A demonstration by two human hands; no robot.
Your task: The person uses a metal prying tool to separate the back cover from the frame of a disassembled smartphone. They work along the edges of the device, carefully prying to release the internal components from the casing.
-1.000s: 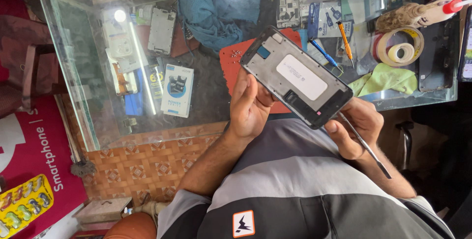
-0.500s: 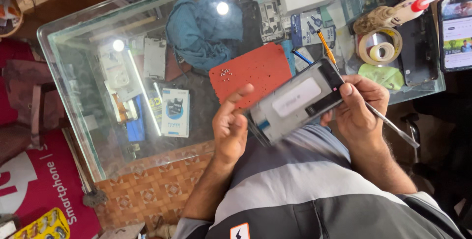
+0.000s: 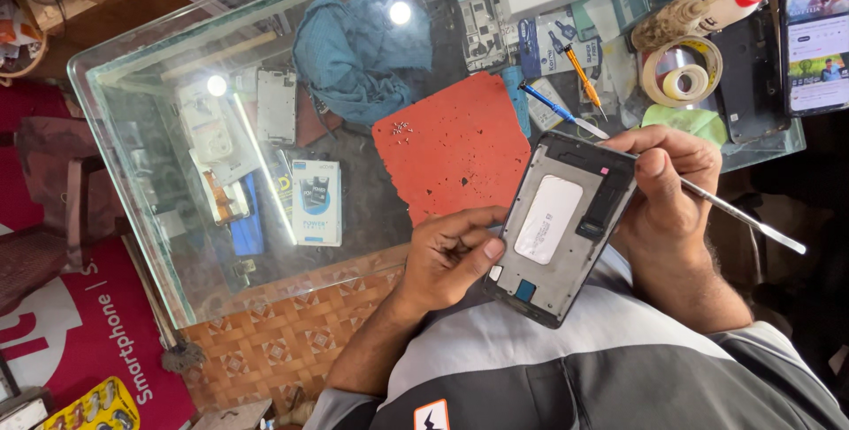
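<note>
left hand (image 3: 451,257) gripping phone frame (image 3: 559,228) edge, right hand (image 3: 665,184) pinching spudger (image 3: 743,216)

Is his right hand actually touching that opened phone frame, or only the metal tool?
Touching. The head view shows the right hand gripping the phone frame at its top corner, thumb on its edge, while also holding the metal tool.

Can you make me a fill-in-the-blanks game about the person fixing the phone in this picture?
1. The right hand holds a thin ____ tool.
2. Both hands hold an opened phone frame; the left hand grips its ____ edge.
3. The mat on the glass table is ____ in colour.
4. Near the mat lies a crumpled ____ cloth.

Missing words: metal; left; red; blue
</note>
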